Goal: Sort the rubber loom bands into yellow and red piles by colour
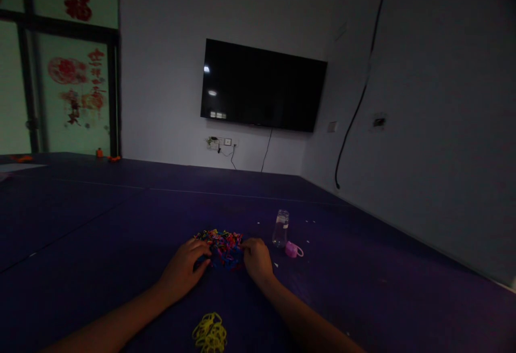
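A heap of small multicoloured elastic bands [226, 246] lies on the dark purple surface between my two hands. My left hand [186, 267] rests at its left side, thumb and fingers apart, the fingertips at the heap's edge. On the opposite side, my right hand [257, 259] has its fingers curled in against the bands; whatever is in them is hidden. Closer to me, a separate cluster of yellow elastic bands [210, 333] sits between my forearms. Just right of my right hand stands a clear bottle [281, 228] without its cap, and a pink cap with a loop [292, 250] lies beside it.
Small white scraps [276, 265] are scattered around the bottle. Far left, orange objects [114, 158] and a white sheet [20, 167] lie on the purple surface [121, 208]. A television [262, 87] hangs on the wall, and a black cable [355, 116] dangles at right.
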Motion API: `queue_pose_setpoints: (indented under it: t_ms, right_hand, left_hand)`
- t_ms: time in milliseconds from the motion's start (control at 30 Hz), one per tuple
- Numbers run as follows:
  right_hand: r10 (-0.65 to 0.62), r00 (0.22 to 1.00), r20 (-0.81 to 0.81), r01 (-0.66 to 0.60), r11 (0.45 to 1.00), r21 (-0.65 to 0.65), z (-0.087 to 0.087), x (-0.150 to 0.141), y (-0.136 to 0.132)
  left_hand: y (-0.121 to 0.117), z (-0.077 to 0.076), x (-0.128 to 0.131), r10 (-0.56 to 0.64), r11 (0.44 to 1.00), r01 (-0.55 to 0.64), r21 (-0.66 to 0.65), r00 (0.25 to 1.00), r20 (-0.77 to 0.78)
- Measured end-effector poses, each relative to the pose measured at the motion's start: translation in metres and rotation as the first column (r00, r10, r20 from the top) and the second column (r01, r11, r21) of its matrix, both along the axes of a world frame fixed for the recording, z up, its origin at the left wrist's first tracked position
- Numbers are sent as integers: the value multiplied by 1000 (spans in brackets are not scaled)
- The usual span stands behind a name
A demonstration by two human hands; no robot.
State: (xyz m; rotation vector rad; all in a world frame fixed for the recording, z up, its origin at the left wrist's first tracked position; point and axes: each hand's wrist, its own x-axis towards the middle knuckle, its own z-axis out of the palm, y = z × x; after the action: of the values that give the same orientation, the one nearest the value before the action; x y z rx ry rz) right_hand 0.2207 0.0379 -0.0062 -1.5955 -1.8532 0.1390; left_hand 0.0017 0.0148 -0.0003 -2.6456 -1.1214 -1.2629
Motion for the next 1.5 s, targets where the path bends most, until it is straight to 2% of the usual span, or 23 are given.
queue_pose_setpoints:
  t_ms: [233, 600, 733, 900, 967, 1133, 1233, 1333, 1500]
  right_hand:
    - [75, 997, -32, -74, 996, 57, -2, 0, 1]
    - [179, 978, 108, -188, 979, 81, -6, -3, 2]
    - [250, 962, 110, -262, 959, 107, -2, -5, 0]
    - [401, 914, 60, -406, 906, 119, 4, -8, -3]
    - [390, 920, 42, -392, 910, 133, 4, -7, -3]
    - [223, 974, 37, -226, 963, 149, 2, -5, -2]
    - [233, 967, 107, -243, 966, 92, 0, -6, -2]
    - [352, 919, 177, -365, 930, 43, 1, -8, -4]
    - [535, 826, 176, -555, 827, 90, 10, -12, -11]
  left_hand:
    - [-5, 4, 1, -11, 998, 8, -56, 999, -47]
    - [-1, 1, 1, 0, 997, -7, -80, 997, -76]
    - [-2, -1, 0, 21, 998, -26, -61, 996, -92]
    - [-1, 0, 0, 8, 997, -18, -78, 992, -125]
    - [0, 0, 0, -12, 997, 0, -78, 989, -150]
    - [4, -3, -2, -38, 997, 26, -70, 984, -171]
    - [6, -9, -4, -11, 998, -1, -69, 986, -168]
    - [9, -14, -5, 4, 996, -20, -86, 982, -186]
    - [13, -18, -5, 18, 997, -32, -71, 981, -192]
